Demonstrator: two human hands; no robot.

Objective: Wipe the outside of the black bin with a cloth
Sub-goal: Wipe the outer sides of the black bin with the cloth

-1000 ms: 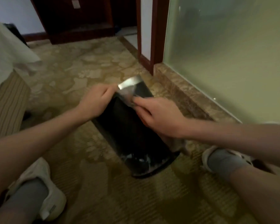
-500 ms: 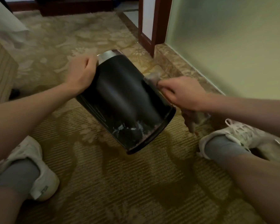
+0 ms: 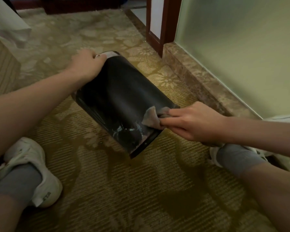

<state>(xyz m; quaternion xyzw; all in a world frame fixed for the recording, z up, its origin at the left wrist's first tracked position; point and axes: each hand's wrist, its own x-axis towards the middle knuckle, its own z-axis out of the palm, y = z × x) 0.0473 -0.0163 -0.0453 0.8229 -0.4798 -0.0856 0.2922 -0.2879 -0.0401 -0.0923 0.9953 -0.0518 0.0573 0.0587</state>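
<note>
The black bin (image 3: 120,101) lies tilted on its side on the carpet between my feet, its silver rim at the far end and its base toward me. My left hand (image 3: 86,64) grips the far rim end. A grey cloth (image 3: 151,117) is bunched against the bin's near right side close to the base. My right hand (image 3: 189,123) pinches that cloth and presses it on the bin's wall. White smears show on the bin near its base.
Patterned carpet (image 3: 124,190) covers the floor. My white shoes sit at left (image 3: 32,164) and right (image 3: 238,153). A stone ledge (image 3: 199,77) under a frosted glass wall runs along the right. A dark wooden door frame (image 3: 157,30) stands behind, white bedding (image 3: 5,25) at far left.
My right hand has slid the cloth down the bin's right side toward its base. The bin has tipped lower and lies flatter, with my left hand still at the rim.
</note>
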